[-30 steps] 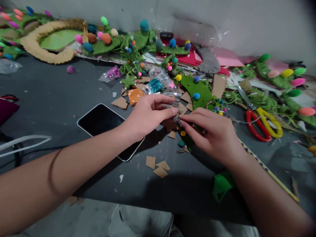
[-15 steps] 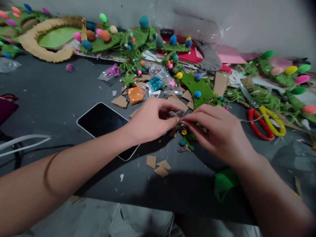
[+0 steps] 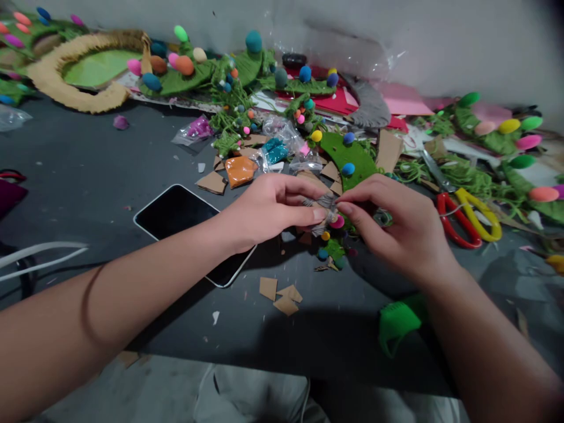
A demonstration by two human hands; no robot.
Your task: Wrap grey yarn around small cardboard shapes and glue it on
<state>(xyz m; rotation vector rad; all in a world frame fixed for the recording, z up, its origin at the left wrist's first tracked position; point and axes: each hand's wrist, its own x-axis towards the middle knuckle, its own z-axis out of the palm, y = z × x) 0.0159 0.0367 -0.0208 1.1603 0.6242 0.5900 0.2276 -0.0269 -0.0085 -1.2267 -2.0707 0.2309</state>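
Between the thumb and fingers of my left hand [image 3: 275,208] is a small cardboard piece wrapped in grey yarn [image 3: 326,201]. My right hand [image 3: 392,226] pinches at its right edge with thumb and index finger, probably on the yarn, though the strand itself is hard to see there. Just below the fingers lies a small green piece [image 3: 335,249] with coloured balls. A white-edged phone [image 3: 176,211] rests under my left forearm. Right of my right hand are scissors [image 3: 460,220] with one red and one yellow handle.
Cardboard scraps [image 3: 286,302] lie near the front, with a green plastic item [image 3: 399,323] beside my right forearm. Small bags of coloured material [image 3: 241,170] sit beyond my hands. Green yarn-wrapped shapes [image 3: 189,79] and a tan ring [image 3: 37,70] line the wall.
The yarn-wrapped piece has turned, showing more of its face. My right hand has shifted slightly right and up, its fingers still pinched. The whole view has shifted slightly.
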